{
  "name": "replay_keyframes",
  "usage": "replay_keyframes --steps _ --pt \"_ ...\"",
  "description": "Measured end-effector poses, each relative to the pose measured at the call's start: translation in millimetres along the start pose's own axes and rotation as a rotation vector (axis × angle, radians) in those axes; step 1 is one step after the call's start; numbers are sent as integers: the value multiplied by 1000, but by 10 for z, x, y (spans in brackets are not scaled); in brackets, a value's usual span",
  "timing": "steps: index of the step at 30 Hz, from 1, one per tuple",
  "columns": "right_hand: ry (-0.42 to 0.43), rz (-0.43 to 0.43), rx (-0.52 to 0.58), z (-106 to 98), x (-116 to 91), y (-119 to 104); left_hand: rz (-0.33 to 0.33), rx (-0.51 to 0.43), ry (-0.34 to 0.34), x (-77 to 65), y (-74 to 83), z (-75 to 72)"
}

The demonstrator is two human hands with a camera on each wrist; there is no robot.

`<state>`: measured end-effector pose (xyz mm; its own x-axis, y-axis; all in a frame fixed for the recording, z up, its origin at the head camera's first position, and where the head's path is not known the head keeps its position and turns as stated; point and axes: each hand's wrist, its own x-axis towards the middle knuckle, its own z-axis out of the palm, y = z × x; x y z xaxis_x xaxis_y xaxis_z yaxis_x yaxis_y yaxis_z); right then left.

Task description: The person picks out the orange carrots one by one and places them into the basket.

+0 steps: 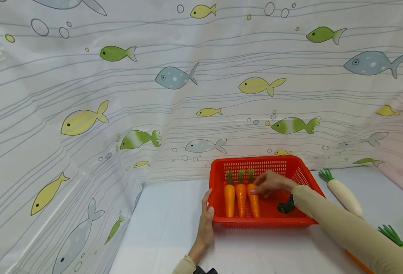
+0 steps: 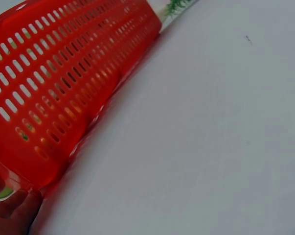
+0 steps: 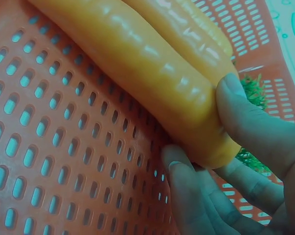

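From my distant place, I saw the right hand [image 1: 271,180] inside the red basket [image 1: 263,222], pinching the third carrot [image 1: 253,199] near its thick end. This carrot lay a little slanted, just beside the middle carrot [image 1: 241,201], with the left carrot [image 1: 229,201] further along. To do this well, I judged, the pinch had to be light and on the firm body, not on the leaves, so that the carrot could be straightened without pushing its neighbours. The left hand [image 1: 206,222] touched the basket at its left front corner; I could not tell if it gripped there or only rested, but a steady touch seemed useful against sliding. Only the right wrist view showed me clearly the thumb [image 3: 235,100] on one side of the carrot and the fingers around the other, close to the slotted bottom. The left wrist view gave the outer wall and the white table [image 2: 201,132], but no right hand. Only the head view showed both hands together, and also the whole white radish [image 1: 344,198] outside the basket.
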<state>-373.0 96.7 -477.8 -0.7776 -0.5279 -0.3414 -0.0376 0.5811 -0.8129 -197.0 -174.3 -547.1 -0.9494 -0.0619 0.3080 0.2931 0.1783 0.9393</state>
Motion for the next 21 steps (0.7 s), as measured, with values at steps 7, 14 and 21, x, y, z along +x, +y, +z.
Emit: replay_keyframes --steps 7,14,21 --pt "-13 2 -24 4 26 3 -9 -5 0 -1 15 -1" --pt "2 -23 -38 -3 0 -10 -5 8 1 2 20 -7" --pt "49 -23 -71 -13 -14 -26 -8 0 -7 9 6 -10"
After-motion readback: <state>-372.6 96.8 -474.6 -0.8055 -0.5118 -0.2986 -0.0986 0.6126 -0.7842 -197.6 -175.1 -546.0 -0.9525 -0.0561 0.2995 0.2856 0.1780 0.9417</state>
